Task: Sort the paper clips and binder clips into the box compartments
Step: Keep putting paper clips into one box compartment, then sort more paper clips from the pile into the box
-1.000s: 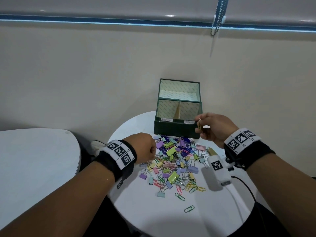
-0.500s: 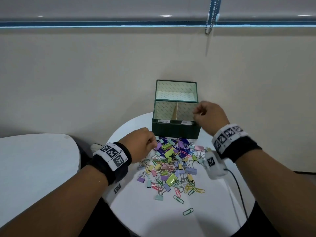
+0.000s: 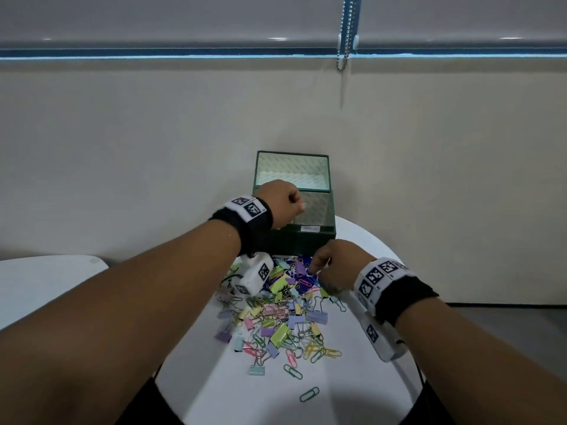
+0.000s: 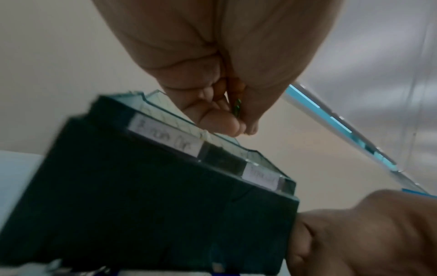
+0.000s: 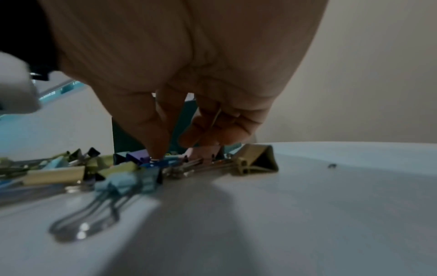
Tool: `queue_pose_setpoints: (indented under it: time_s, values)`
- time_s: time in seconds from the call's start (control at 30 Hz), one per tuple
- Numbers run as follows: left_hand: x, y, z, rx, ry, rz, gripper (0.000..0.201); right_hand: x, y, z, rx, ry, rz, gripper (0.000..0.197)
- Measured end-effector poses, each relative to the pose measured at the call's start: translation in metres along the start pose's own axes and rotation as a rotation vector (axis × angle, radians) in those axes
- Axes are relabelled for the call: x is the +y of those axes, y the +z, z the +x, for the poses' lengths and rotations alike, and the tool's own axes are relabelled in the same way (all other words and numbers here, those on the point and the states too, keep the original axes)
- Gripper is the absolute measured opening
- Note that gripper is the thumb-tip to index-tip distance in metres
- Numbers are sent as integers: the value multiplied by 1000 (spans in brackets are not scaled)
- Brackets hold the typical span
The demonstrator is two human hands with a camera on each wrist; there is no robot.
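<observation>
A dark green box [image 3: 302, 242] with an upright lid stands at the back of the round white table [image 3: 352, 391]; it has two labelled compartments [image 4: 165, 138]. My left hand [image 3: 295, 204] hovers over its left compartment and pinches a small clip [image 4: 237, 109]; a silver loop [image 3: 303, 206] sticks out past the fingers. A pile of pastel binder clips and paper clips [image 3: 276, 320] lies in front of the box. My right hand [image 3: 319, 271] reaches into the pile's far right part, one fingertip [image 5: 155, 154] touching the clips, and a thin wire paper clip [image 5: 216, 116] lies in its curled fingers.
Two loose green paper clips [image 3: 309, 394] [image 3: 293, 371] lie nearer the front edge. A second white table [image 3: 46, 280] stands at the left. A beige wall rises close behind the box. A tan binder clip [image 5: 256, 159] marks the pile's right end.
My left hand rose from the pile to above the box with a clip. My right hand dropped from the box's right front corner down into the pile.
</observation>
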State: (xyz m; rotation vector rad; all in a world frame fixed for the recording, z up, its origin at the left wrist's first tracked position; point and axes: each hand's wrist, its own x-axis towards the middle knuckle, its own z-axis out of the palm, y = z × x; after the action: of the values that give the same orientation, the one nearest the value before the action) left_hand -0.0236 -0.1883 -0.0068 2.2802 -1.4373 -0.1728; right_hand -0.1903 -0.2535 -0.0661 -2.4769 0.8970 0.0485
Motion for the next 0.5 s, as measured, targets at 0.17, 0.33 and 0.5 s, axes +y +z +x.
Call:
queue_pose_setpoints:
  time_s: [0.17, 0.33, 0.5]
  values:
    - [10, 10, 16, -76, -43, -61, 16, -1, 7, 6, -7, -5, -41, 43]
    - [8, 3, 14, -171, -89, -243, 34, 3, 11, 12, 6, -25, -55, 35]
    - [-5, -25, -4, -115, 51, -101, 32, 5, 13, 13, 17, -45, -58, 29]
